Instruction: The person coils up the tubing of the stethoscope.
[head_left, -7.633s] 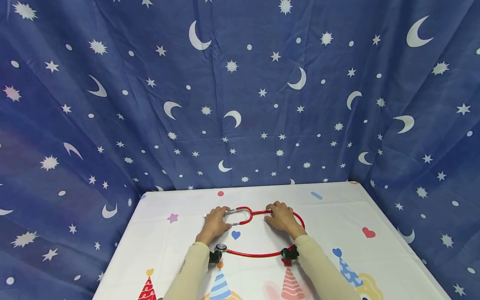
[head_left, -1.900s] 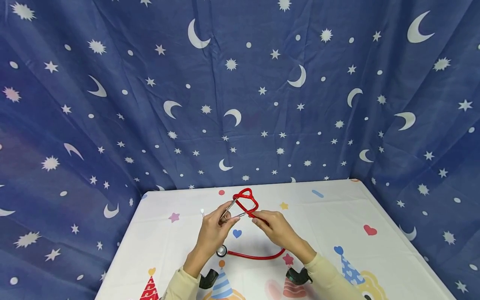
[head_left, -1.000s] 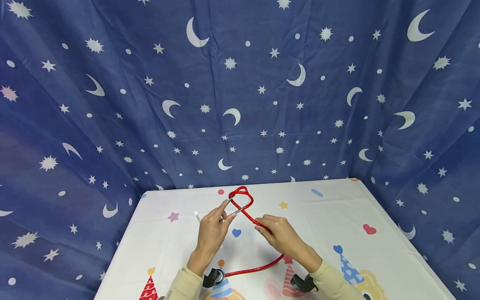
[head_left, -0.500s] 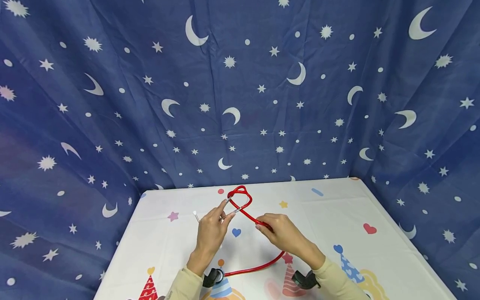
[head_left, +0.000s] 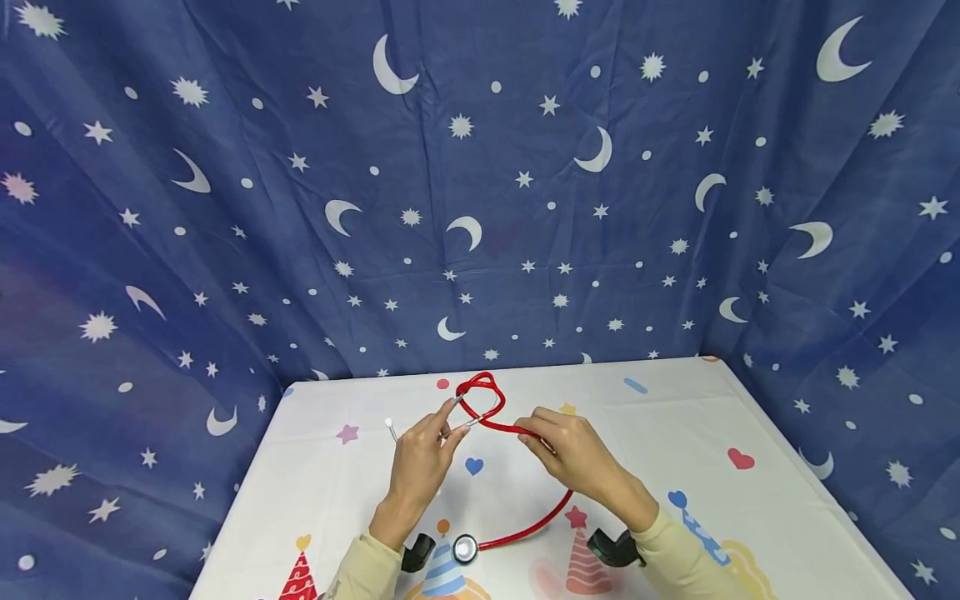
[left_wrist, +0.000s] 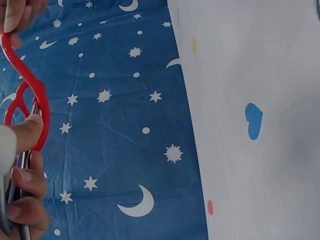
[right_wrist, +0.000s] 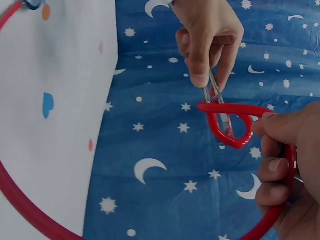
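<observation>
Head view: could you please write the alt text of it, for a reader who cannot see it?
A red stethoscope is held over a white printed table: a person's left hand pinches the metal ear tubes, the right hand the red tubing. The round chest piece shows nearer the viewer. Behind hangs a blue curtain with white moons and stars.

Left hand [head_left: 420, 462] pinches between thumb and fingers; right hand [head_left: 576, 452] grips, fingers curled; hands are apart, sleeved forearms [head_left: 678, 558] angle inward.
</observation>
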